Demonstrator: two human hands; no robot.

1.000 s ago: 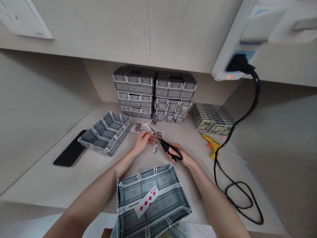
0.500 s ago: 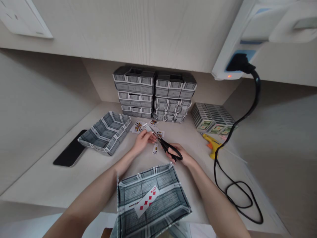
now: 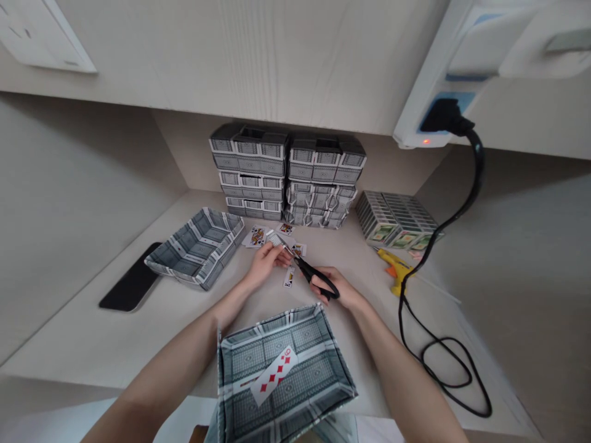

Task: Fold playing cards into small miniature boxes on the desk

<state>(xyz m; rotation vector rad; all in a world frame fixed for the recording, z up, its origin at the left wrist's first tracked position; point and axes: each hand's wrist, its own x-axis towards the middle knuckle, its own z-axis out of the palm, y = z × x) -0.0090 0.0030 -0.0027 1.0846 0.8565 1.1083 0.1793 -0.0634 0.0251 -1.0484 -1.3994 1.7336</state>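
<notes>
Pinched in my left hand (image 3: 266, 261) is a playing card (image 3: 273, 238), its patterned back up. My right hand (image 3: 331, 285) has its fingers in the black handles of a pair of scissors (image 3: 315, 275), whose blades lie at the card. A cut strip of a king card (image 3: 289, 277) rests on the table just below the blades. Face cards (image 3: 257, 235) lie beyond my left hand. Close to me, between my forearms, sits a box made of playing cards (image 3: 318, 363), with a strip of a diamond card (image 3: 275, 374) inside it.
A card tray (image 3: 198, 249) overlaps a black phone (image 3: 132, 284) on the left. Card-built boxes (image 3: 286, 175) are stacked at the back. To the right are packs of cards (image 3: 397, 218), a yellow glue gun (image 3: 394, 269) and a looping black cable (image 3: 443, 338) from the power strip (image 3: 434, 117).
Almost nothing differs. The scissor handles have drawn slightly closer together, while both hands and the card stay in about the same place.
</notes>
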